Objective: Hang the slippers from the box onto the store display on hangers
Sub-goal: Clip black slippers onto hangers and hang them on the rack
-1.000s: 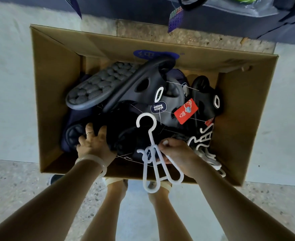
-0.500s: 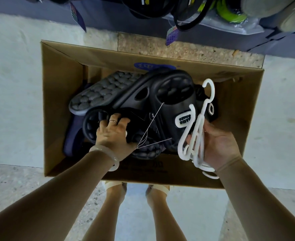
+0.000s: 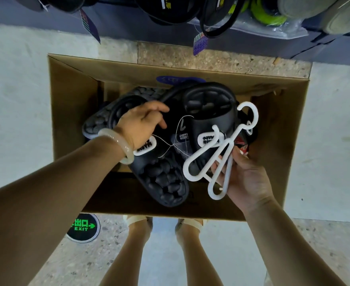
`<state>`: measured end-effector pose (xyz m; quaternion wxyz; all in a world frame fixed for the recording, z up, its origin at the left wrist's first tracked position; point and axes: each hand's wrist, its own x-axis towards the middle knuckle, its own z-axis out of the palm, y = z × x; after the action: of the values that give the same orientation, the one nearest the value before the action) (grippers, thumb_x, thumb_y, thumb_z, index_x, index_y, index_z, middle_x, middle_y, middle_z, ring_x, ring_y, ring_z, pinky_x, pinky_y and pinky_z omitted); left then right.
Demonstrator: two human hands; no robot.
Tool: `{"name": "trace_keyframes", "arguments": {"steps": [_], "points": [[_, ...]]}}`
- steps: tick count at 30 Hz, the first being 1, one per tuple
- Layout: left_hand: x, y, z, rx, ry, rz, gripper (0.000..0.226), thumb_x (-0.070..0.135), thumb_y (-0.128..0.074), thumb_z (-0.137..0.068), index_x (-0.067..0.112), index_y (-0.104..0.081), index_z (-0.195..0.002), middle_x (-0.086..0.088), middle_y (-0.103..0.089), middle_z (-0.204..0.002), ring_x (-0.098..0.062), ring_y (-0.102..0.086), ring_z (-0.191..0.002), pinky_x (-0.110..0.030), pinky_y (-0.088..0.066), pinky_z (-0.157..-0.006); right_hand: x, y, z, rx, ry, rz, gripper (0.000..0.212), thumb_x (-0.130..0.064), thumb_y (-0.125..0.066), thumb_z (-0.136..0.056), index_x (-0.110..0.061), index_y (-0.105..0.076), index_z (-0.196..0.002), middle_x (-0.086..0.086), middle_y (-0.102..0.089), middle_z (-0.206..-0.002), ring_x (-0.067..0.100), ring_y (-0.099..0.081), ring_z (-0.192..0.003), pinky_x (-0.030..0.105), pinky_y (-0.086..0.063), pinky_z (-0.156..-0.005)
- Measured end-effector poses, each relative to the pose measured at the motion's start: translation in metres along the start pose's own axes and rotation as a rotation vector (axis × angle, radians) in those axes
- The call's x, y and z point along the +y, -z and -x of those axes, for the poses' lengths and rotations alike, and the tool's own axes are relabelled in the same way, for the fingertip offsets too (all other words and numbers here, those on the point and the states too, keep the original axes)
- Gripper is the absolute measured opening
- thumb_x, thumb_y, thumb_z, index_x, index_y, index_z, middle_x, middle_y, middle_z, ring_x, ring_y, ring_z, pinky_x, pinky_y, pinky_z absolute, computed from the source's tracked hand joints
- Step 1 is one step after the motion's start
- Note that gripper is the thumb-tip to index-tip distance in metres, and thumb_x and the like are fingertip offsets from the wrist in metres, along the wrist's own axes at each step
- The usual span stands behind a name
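A pair of black slippers (image 3: 209,118), tied together with thin string, is lifted above the open cardboard box (image 3: 72,104). My left hand (image 3: 139,122) grips the strap of the left slipper, whose bumpy footbed (image 3: 165,182) points toward me. My right hand (image 3: 246,180) holds white plastic hangers (image 3: 219,153) beside the right slipper, their hooks pointing up and away. A grey-soled slipper (image 3: 99,122) lies deeper in the box, mostly hidden.
Hung slippers (image 3: 170,11) and price tags (image 3: 199,43) on the store display run along the top edge. A round green exit sign (image 3: 83,227) lies on the floor by the box's near left corner. My feet (image 3: 165,221) stand just before the box.
My left hand has raised the black slipper pair out of the box toward me. My right hand has turned the hangers so they lie flatter across its fingers.
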<state>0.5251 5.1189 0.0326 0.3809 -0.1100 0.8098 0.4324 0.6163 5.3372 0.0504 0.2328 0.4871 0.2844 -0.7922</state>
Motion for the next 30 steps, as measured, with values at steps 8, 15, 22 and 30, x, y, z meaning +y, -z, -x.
{"name": "trace_keyframes", "arguments": {"steps": [8, 15, 22, 30], "points": [[0.013, -0.013, -0.008, -0.12, -0.099, -0.261, 0.045, 0.044, -0.047, -0.09, 0.043, -0.034, -0.133, 0.009, -0.062, -0.107, -0.013, -0.052, -0.11, -0.029, -0.036, -0.096, 0.013, -0.012, -0.024, -0.018, -0.053, 0.204, 0.014, -0.016, -0.05, -0.091, -0.014, -0.064, -0.093, 0.001, -0.073, -0.092, 0.018, -0.07, -0.091, 0.038, -0.05, -0.087], [0.018, -0.033, -0.027, -0.177, -0.152, -0.456, 0.042, 0.032, -0.047, -0.093, 0.028, -0.04, -0.134, -0.003, -0.059, -0.111, -0.019, -0.05, -0.113, -0.03, -0.036, -0.097, 0.019, 0.002, -0.034, 0.084, 0.032, 0.543, 0.014, -0.019, -0.047, -0.095, -0.015, -0.058, -0.103, 0.005, -0.069, -0.101, 0.016, -0.068, -0.089, 0.029, -0.051, -0.074], [0.02, -0.029, -0.038, -0.195, -0.073, -0.393, 0.046, 0.039, -0.025, -0.099, 0.018, -0.049, -0.132, -0.01, -0.044, -0.14, -0.023, -0.035, -0.134, -0.027, -0.024, -0.108, 0.007, 0.008, -0.041, -0.011, 0.016, 0.774, 0.016, -0.015, -0.046, -0.095, -0.017, -0.057, -0.084, 0.006, -0.066, -0.094, 0.023, -0.063, -0.095, 0.034, -0.05, -0.085], [0.019, -0.034, -0.031, -0.234, -0.082, -0.356, 0.052, 0.055, -0.029, -0.092, 0.022, -0.054, -0.123, -0.006, -0.048, -0.131, -0.021, -0.036, -0.129, -0.024, -0.021, -0.097, 0.008, 0.008, -0.043, 0.009, 0.031, 0.988, 0.012, -0.017, -0.054, -0.091, -0.013, -0.062, -0.085, 0.003, -0.066, -0.077, 0.011, -0.059, -0.064, 0.02, -0.045, -0.057]]}}
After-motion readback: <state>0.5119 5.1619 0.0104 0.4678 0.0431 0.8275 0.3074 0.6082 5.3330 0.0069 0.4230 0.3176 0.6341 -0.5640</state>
